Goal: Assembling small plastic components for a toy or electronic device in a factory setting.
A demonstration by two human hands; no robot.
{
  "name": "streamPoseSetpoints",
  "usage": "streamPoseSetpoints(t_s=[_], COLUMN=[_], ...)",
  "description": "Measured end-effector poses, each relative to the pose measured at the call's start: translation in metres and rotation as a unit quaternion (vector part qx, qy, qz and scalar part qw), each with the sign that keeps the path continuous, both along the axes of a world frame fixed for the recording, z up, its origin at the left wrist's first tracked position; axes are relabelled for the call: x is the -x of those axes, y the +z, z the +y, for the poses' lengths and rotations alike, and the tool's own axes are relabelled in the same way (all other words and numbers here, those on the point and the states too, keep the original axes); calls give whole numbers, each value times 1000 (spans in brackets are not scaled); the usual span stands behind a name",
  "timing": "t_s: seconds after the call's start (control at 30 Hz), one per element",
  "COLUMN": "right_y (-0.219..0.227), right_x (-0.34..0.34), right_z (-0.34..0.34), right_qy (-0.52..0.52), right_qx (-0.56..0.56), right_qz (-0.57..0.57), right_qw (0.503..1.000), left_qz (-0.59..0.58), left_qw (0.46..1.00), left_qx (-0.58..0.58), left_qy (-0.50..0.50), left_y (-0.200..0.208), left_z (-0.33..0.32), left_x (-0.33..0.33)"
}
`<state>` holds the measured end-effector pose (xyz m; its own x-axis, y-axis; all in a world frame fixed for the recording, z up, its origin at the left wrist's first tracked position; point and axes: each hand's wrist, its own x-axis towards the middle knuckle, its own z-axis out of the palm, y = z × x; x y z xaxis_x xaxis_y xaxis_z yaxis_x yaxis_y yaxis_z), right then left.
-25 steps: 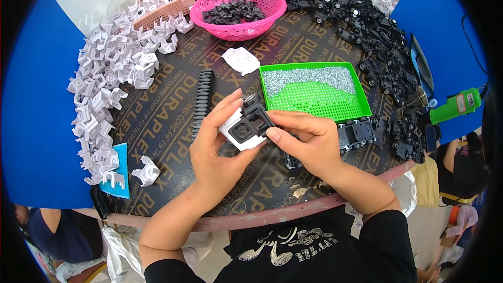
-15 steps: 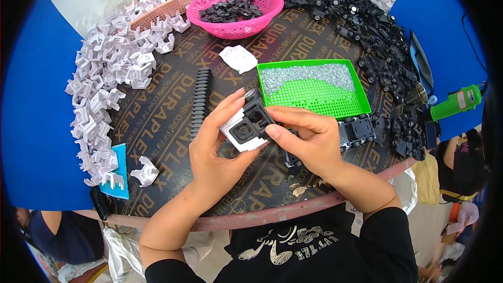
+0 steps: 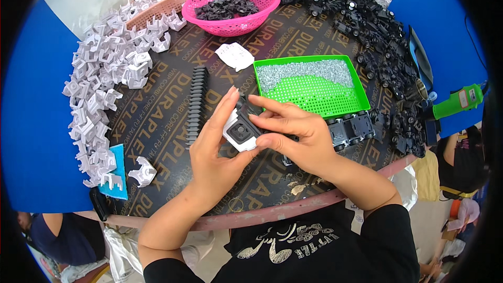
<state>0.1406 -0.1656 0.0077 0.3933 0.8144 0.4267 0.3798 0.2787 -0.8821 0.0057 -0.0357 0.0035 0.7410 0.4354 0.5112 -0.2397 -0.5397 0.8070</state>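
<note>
Over the middle of the dark table I hold a small white and black plastic toy vehicle assembly [image 3: 241,132]. My left hand [image 3: 208,149] grips its left side and underside, with the thumb below and the fingers along the upper edge. My right hand [image 3: 301,139] is closed on the right side, fingertips and thumb pressed to the black part. A squarish black piece with a round centre sits in the white shell and faces up. My right fingers hide much of the black part. Behind that hand, black toy chassis [image 3: 350,128] lie in a row.
A green tray [image 3: 314,110] of small silvery screws lies beyond my right hand. Black ribbed pieces [image 3: 197,107] are lined up on the left. White shells [image 3: 94,110] and wheeled black chassis [image 3: 361,31] pile along the edges. A pink basket [image 3: 230,27] and green electric screwdriver [image 3: 458,102] are near.
My right fingers have shifted over the black part, and the thumb has dropped to the assembly's lower right. The black part now shows less and sits turned closer against the white shell.
</note>
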Motion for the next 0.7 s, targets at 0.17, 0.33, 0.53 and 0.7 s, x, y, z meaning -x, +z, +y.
streamPoseSetpoints(t_s=[0.17,0.33,0.53,0.7], right_y=[1,2,5,11], right_x=[15,20,24,24], right_z=[1,1,-4,-13], right_qy=[3,-33,-56,-69], right_qx=[-35,-64,-101,-138], right_qz=[179,107,34,-66], right_qw=[983,992,993,986], left_qz=[-35,-163,-194,-219], left_qw=[999,976,945,917], left_qx=[22,-143,-262,-330], left_qy=[-27,-1,19,56], left_y=[-8,-19,-12,-7], left_z=[1,6,7,1], left_x=[-2,-8,-8,-9])
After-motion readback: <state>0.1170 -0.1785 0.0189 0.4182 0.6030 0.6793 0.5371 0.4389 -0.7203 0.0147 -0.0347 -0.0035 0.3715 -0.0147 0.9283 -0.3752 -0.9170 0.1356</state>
